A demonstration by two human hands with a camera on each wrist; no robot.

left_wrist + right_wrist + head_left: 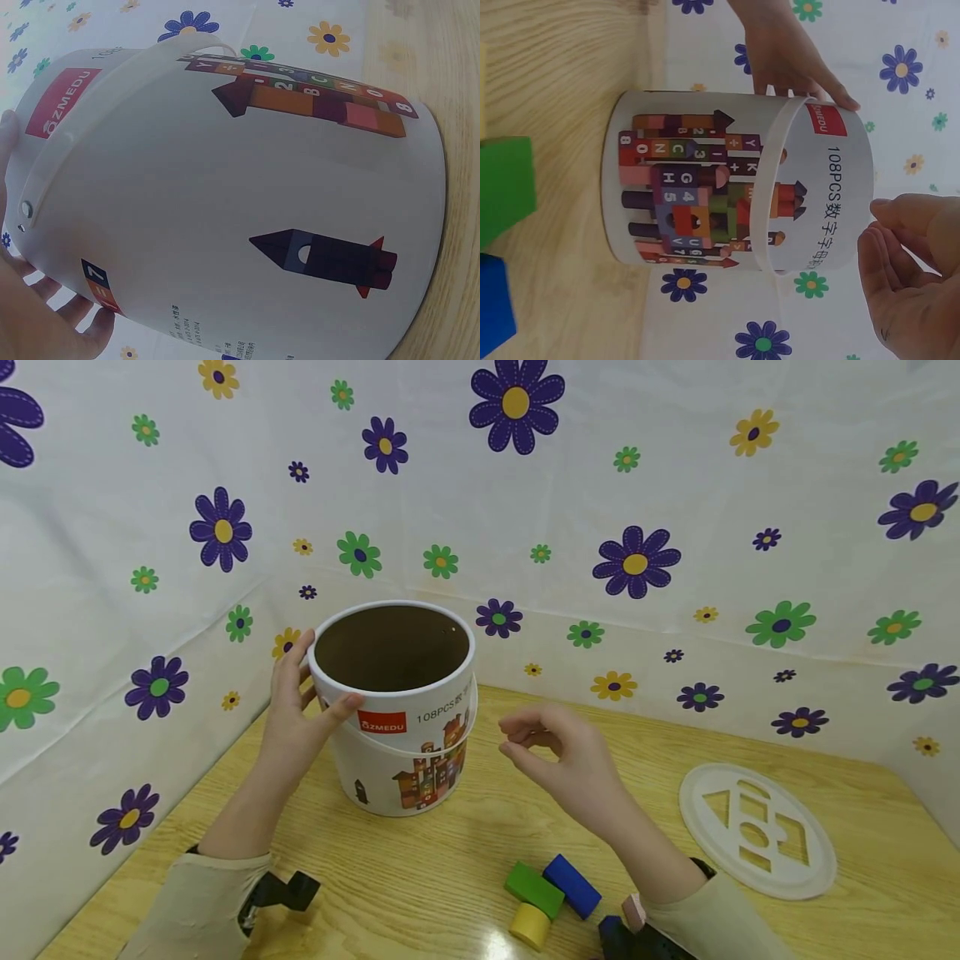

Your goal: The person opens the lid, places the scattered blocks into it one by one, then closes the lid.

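A white bucket (397, 752) with a toy-block print stands upright on the wooden table, its lid off. In the head view its dark inside shows below the rim; I cannot make out the bottom. My left hand (294, 702) holds the bucket's left side near the top, thumb at the front and fingers round the side. To the bucket's right, apart from it, my right hand (570, 760) hangs in the air with loosely bent fingers and nothing visible in them. Nearer me lie a green block (534, 888), a blue block (572, 886) and a yellow cylinder (529, 926).
A round white lid (757, 831) with shaped cut-outs lies flat at the right. Beside the right sleeve sits a pink block (633, 912), partly hidden. A flower-patterned sheet (465, 477) walls the table's back and sides. The bucket's white handle (405, 750) hangs down in front.
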